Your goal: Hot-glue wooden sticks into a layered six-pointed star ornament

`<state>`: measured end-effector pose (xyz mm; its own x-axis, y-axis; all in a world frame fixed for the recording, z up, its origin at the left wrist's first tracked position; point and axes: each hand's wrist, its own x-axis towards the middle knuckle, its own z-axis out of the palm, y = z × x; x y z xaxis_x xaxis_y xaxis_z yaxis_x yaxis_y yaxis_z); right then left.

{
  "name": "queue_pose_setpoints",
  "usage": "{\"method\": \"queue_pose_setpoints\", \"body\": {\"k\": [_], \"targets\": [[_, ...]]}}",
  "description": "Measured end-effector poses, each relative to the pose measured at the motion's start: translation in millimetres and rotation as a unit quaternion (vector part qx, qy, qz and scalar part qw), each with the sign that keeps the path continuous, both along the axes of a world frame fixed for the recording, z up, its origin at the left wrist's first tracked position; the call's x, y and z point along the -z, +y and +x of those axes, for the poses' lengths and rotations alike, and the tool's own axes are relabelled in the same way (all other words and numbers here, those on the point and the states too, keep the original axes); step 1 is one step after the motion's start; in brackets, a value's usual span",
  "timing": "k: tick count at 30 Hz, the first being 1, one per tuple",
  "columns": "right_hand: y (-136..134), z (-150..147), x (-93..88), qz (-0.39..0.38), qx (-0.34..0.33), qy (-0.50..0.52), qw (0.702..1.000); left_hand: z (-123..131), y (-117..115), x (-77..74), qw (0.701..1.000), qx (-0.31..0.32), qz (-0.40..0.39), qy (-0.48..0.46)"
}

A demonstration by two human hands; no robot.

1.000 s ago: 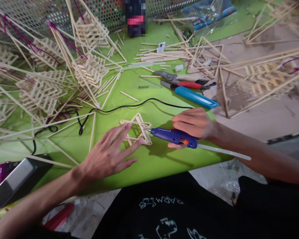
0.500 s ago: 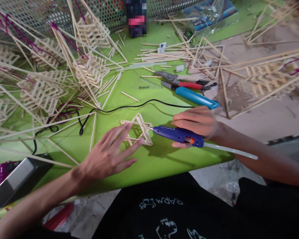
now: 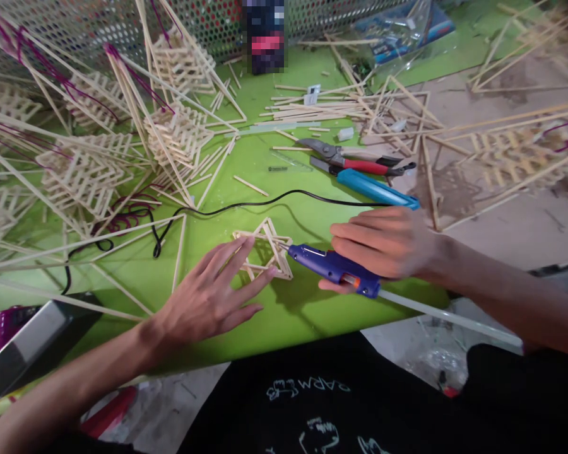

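A small star-shaped frame of wooden sticks [image 3: 278,252] lies flat on the green table. My left hand [image 3: 208,287] is spread beside it, with fingertips resting on its left and lower sticks. My right hand [image 3: 383,243] is wrapped round a dark blue hot glue gun [image 3: 307,258], whose tip meets the frame's upper right side. From the gun's rear sticks out a long translucent glue stick [image 3: 435,316]. Whether fresh glue is at the tip is too small to tell.
Stacked stick structures with purple string [image 3: 82,167] crowd the left. A black cord [image 3: 246,203] crosses behind the star. Farther back lie pruning shears [image 3: 360,161], a blue cutter [image 3: 376,187] and loose sticks [image 3: 312,108]. A box [image 3: 38,343] sits at the lower left.
The glue gun has tilted, its rear end swinging lower and its tip staying by the star's right side. My left hand keeps its place on the frame. The view has shifted slightly.
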<state>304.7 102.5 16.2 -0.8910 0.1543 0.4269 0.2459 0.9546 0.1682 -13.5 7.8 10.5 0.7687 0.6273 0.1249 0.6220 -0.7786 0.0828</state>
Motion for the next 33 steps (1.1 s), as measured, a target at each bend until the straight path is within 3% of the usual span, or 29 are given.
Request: {"method": "queue_pose_setpoints", "body": {"k": [9,33], "targets": [[-2,-10,-11.4,0.066,-0.019,-0.011,0.998,0,-1,1.3,1.0,-0.003,0.001,0.002],[2,-15,-8.5,0.066,-0.014,-0.021,0.998,0,1,2.4,1.0,0.0,0.011,-0.003]]}}
